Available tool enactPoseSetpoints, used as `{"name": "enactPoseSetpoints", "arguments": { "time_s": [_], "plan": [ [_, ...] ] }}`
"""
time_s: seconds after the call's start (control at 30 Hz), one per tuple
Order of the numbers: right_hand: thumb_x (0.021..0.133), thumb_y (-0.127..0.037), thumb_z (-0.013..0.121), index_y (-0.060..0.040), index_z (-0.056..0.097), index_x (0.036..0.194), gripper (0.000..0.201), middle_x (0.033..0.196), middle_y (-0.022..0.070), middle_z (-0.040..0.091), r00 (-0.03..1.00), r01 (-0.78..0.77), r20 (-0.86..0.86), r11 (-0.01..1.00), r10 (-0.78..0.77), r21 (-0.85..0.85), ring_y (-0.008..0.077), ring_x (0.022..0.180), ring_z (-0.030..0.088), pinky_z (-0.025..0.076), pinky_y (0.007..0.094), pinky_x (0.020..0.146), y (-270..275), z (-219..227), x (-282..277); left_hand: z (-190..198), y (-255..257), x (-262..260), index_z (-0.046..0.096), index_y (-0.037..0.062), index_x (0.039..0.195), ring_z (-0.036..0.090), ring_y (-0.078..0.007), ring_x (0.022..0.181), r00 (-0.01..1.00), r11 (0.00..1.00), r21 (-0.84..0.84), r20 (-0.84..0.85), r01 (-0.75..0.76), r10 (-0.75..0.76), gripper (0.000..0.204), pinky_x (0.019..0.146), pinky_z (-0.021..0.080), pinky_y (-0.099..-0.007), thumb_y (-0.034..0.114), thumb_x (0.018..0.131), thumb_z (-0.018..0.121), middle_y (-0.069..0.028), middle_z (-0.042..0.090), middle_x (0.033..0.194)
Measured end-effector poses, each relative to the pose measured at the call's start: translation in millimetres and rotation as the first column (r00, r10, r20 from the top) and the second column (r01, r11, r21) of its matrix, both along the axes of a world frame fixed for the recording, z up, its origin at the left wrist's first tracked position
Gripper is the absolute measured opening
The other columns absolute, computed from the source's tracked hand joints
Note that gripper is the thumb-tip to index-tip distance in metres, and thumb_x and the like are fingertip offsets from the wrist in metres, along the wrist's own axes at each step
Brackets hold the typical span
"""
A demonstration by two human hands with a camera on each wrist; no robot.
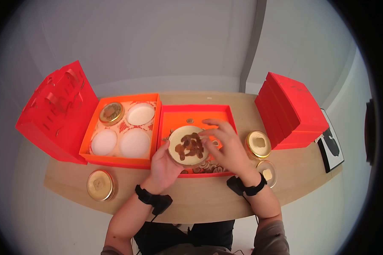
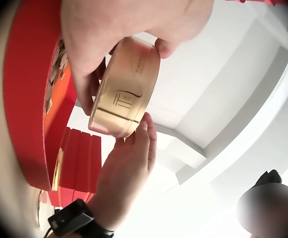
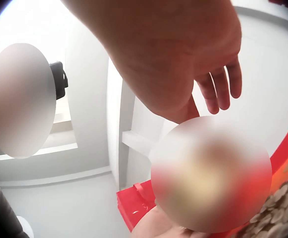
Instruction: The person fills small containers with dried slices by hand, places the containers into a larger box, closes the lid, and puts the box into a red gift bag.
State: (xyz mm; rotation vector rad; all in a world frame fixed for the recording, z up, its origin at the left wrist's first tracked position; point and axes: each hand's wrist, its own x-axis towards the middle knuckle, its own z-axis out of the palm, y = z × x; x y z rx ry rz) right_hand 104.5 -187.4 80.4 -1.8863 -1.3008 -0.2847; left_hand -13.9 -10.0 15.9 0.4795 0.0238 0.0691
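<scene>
My left hand (image 1: 165, 168) grips a shallow round clear container (image 1: 176, 143) with a cream-coloured inside, over the front of an open red box (image 1: 230, 114). Brown dried slices (image 1: 193, 143) lie in the container. The left wrist view shows the container (image 2: 121, 91) on its side face, with dark lettering, between left thumb and fingers. My right hand (image 1: 230, 153) hovers across its right side, fingertips at the rim and slices. Seen from the right wrist, several fingers of the right hand (image 3: 178, 59) hang fairly straight. More loose slices (image 1: 206, 167) lie along the box's front.
To the left stands an orange-edged box (image 1: 86, 142) with round recesses, one holding a gold-rimmed jar (image 1: 111, 113). Another jar (image 1: 100, 185) sits at front left. On the right are a jar (image 1: 258, 144), a small clear container (image 1: 273, 174) and stacked red boxes (image 1: 291, 110). A red bag (image 1: 59, 119) stands far left.
</scene>
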Motion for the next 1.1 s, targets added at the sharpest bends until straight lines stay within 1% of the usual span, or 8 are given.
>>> {"name": "enactPoseSetpoints", "arguments": {
  "time_s": [0.07, 0.13, 0.17, 0.3, 0.5, 0.8, 1.03, 1.1],
  "plan": [
    [0.093, -0.006, 0.068, -0.0039, 0.071, 0.108, 0.016, 0.124, 0.0137, 0.063, 0.995, 0.081, 0.052, 0.997, -0.082, 0.015, 0.0265, 0.111, 0.065, 0.057, 0.0349, 0.081, -2.7, 1.5, 9.5, -3.2, 2.2, 1.3, 0.042, 0.0058, 0.149, 0.044, -0.0317, 0.143, 0.998, 0.998, 0.005, 0.002, -0.061, 0.061, 0.054, 0.119, 0.033, -0.0555, 0.039, 0.107, 0.042, -0.0131, 0.047, 0.154],
    [0.094, -0.011, 0.066, -0.0028, 0.069, 0.107, 0.016, 0.11, 0.0136, 0.069, 0.941, 0.144, -0.301, 0.988, -0.155, -0.059, 0.0301, 0.096, 0.068, 0.055, 0.0407, 0.083, -9.5, 0.9, 18.8, -6.5, 1.1, 2.4, 0.043, 0.005, 0.149, 0.043, -0.0322, 0.143, 0.994, 0.994, -0.003, 0.002, -0.107, 0.107, 0.055, 0.119, 0.032, -0.0555, 0.04, 0.106, 0.042, -0.0138, 0.047, 0.154],
    [0.095, -0.011, 0.066, -0.0025, 0.069, 0.107, 0.015, 0.102, 0.0111, 0.07, 0.931, 0.17, -0.299, 0.974, -0.209, -0.153, 0.0233, 0.09, 0.07, 0.056, 0.0364, 0.074, -12.5, -8.5, 27.0, -6.2, 2.6, 3.5, 0.043, 0.0048, 0.149, 0.043, -0.0326, 0.144, 0.99, 0.991, -0.002, 0.01, -0.137, 0.137, 0.055, 0.119, 0.032, -0.0554, 0.039, 0.106, 0.042, -0.0141, 0.047, 0.154],
    [0.091, -0.012, 0.069, -0.0061, 0.07, 0.116, 0.026, 0.108, 0.0133, 0.069, 0.966, 0.022, -0.208, 0.844, -0.157, -0.536, 0.0268, 0.093, 0.07, 0.056, 0.0384, 0.081, -16.9, -35.2, 44.5, -8.0, 6.1, 5.0, 0.044, 0.0046, 0.148, 0.042, -0.0328, 0.144, 0.983, 0.983, -0.011, 0.008, -0.183, 0.184, 0.053, 0.12, 0.031, -0.0552, 0.038, 0.107, 0.042, -0.0142, 0.047, 0.154],
    [0.088, -0.016, 0.072, -0.0102, 0.069, 0.122, 0.034, 0.115, 0.0128, 0.066, 0.976, 0.028, -0.137, 0.719, -0.17, -0.695, 0.0307, 0.102, 0.068, 0.055, 0.0409, 0.088, -16.0, -52.6, 40.4, -9.2, 8.3, 3.9, 0.047, 0.0043, 0.145, 0.043, -0.029, 0.143, 0.981, 0.98, -0.051, 0.014, -0.192, 0.193, 0.049, 0.121, 0.031, -0.0521, 0.034, 0.106, 0.045, -0.012, 0.049, 0.152],
    [0.086, -0.011, 0.07, -0.0053, 0.072, 0.108, 0.022, 0.094, 0.011, 0.075, 0.972, 0.015, -0.161, 0.722, -0.174, -0.691, 0.0304, 0.089, 0.071, 0.056, 0.0414, 0.08, -12.5, -57.5, 44.5, -13.6, 10.6, 6.2, 0.045, 0.0054, 0.147, 0.043, -0.0308, 0.144, 0.981, 0.98, -0.05, -0.007, -0.191, 0.191, 0.052, 0.12, 0.031, -0.0529, 0.037, 0.106, 0.045, -0.0126, 0.048, 0.153],
    [0.088, -0.013, 0.069, -0.0079, 0.073, 0.103, 0.017, 0.099, 0.0125, 0.073, 0.941, 0.056, -0.202, 0.717, -0.27, -0.695, 0.0317, 0.089, 0.07, 0.056, 0.0428, 0.078, -13.4, -32.6, 37.2, -11.3, 8.0, 5.1, 0.045, 0.0044, 0.146, 0.041, -0.0283, 0.144, 0.983, 0.982, -0.048, -0.008, -0.184, 0.184, 0.049, 0.122, 0.028, -0.0517, 0.034, 0.107, 0.043, -0.0118, 0.049, 0.152],
    [0.092, -0.012, 0.068, -0.0053, 0.073, 0.099, 0.011, 0.09, 0.0095, 0.072, 0.972, 0.117, -0.115, 0.848, -0.204, -0.517, 0.0222, 0.08, 0.071, 0.055, 0.0354, 0.073, -13.9, -37.9, 40.8, -11.0, 7.5, 4.6, 0.045, 0.0045, 0.146, 0.041, -0.0287, 0.144, 0.982, 0.981, -0.04, -0.02, -0.189, 0.189, 0.049, 0.122, 0.028, -0.0523, 0.034, 0.107, 0.042, -0.0119, 0.048, 0.152]
  ]
}}
